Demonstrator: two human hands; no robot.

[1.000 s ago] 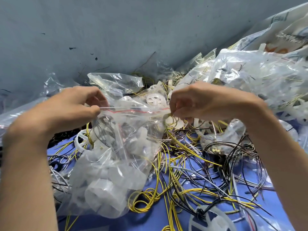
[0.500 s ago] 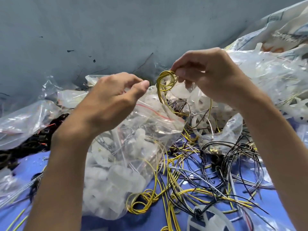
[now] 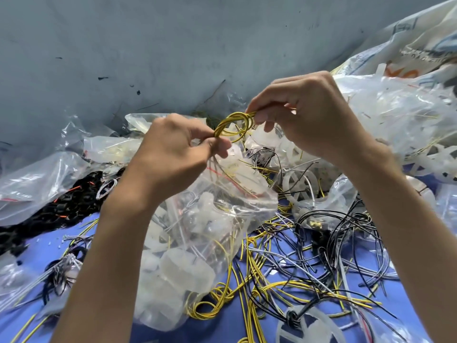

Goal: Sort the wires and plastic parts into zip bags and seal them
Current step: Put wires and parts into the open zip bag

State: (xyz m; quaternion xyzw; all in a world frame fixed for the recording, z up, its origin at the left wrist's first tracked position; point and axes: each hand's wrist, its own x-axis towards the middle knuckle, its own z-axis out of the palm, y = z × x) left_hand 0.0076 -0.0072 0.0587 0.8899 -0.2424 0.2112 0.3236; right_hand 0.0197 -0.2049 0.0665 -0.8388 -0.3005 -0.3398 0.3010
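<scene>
- The yellow wire coil (image 3: 232, 125) is up in the air above the zip bag (image 3: 257, 196), held between both hands.
- My left hand (image 3: 170, 157) pinches the coil's near-left end with thumb and fingertips. My right hand (image 3: 311, 115) has its fingers curled round the far-right end, so both hands grip the coil.
- The zip bag lies under the left hand. It is stuffed with white plastic parts, with a few thin wires among them. Its red-lined mouth looks unsealed to me, though I cannot be sure.
- Progress, as I judge it: this bag is filled but not closed, the coil is not yet bagged, and a great deal is left to sort.
- To the right of the zip bag and in front of it, loose yellow wires (image 3: 249, 268) and black wires (image 3: 341, 233) lie tangled together on the blue surface (image 3: 217, 328). That tangle is likely to snag whatever I lift out of it.
- Left of the zip bag lies a clear bag of black parts (image 3: 61, 206).
- Beyond the zip bag to the right, a large bag of white parts (image 3: 395, 125) crowds the space.
</scene>
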